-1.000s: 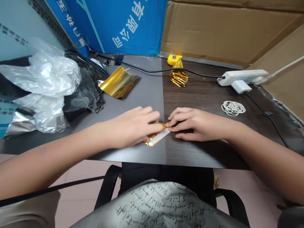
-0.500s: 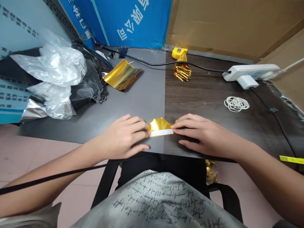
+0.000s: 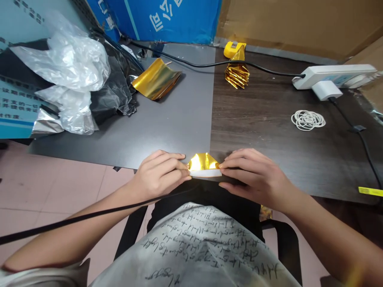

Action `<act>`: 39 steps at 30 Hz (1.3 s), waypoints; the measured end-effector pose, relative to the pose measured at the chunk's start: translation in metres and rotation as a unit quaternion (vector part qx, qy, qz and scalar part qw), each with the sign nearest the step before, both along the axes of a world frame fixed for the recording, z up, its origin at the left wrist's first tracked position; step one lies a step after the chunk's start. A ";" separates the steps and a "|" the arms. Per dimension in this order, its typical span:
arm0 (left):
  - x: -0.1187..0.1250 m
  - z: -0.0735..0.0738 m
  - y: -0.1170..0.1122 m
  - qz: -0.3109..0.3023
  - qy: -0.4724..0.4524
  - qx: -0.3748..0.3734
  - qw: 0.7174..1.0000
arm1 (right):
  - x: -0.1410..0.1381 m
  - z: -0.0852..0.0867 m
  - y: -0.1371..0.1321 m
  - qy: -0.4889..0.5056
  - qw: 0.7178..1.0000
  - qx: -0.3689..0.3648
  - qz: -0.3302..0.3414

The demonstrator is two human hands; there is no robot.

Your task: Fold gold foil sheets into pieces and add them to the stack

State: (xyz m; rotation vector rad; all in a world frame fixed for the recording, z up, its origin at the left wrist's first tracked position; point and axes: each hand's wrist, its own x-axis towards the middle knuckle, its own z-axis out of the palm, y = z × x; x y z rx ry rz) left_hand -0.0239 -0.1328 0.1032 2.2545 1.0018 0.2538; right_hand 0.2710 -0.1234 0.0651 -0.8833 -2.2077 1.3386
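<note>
Between my hands is a folded piece of gold foil paper (image 3: 203, 161), shiny on top with a white strip along its near edge. Its top corners slope inward. My left hand (image 3: 163, 171) pinches the left end between thumb and fingers. At the right end, the fingertips of my right hand (image 3: 254, 173) grip the paper, with the thumb apart below. The folded paper is at the near edge of the desk (image 3: 179, 131).
Gold foil sheets (image 3: 157, 79) lie at the back left, by crumpled plastic bags (image 3: 80, 63). Folded gold pieces (image 3: 237, 73) rest by a yellow tape measure (image 3: 234, 49). A black cable (image 3: 206, 65) runs to a power strip (image 3: 335, 75). White rubber bands (image 3: 308, 120) lie at right.
The folded foil paper has come closer to the desk's near edge, both hands moving with it. My left thumb has closed onto the paper. The view has shifted slightly.
</note>
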 end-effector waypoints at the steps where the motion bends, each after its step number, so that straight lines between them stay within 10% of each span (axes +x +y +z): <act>1: 0.001 -0.001 -0.002 0.018 -0.004 0.000 1.000 | -0.001 -0.001 -0.001 0.003 1.000 -0.003 -0.007; 22: 0.017 0.000 -0.002 0.050 0.203 -0.021 0.978 | -0.020 0.003 -0.011 -0.085 0.982 -0.035 -0.166; 39: 0.019 0.003 0.003 0.072 0.193 -0.114 0.972 | -0.031 0.004 -0.019 -0.144 0.964 -0.018 -0.221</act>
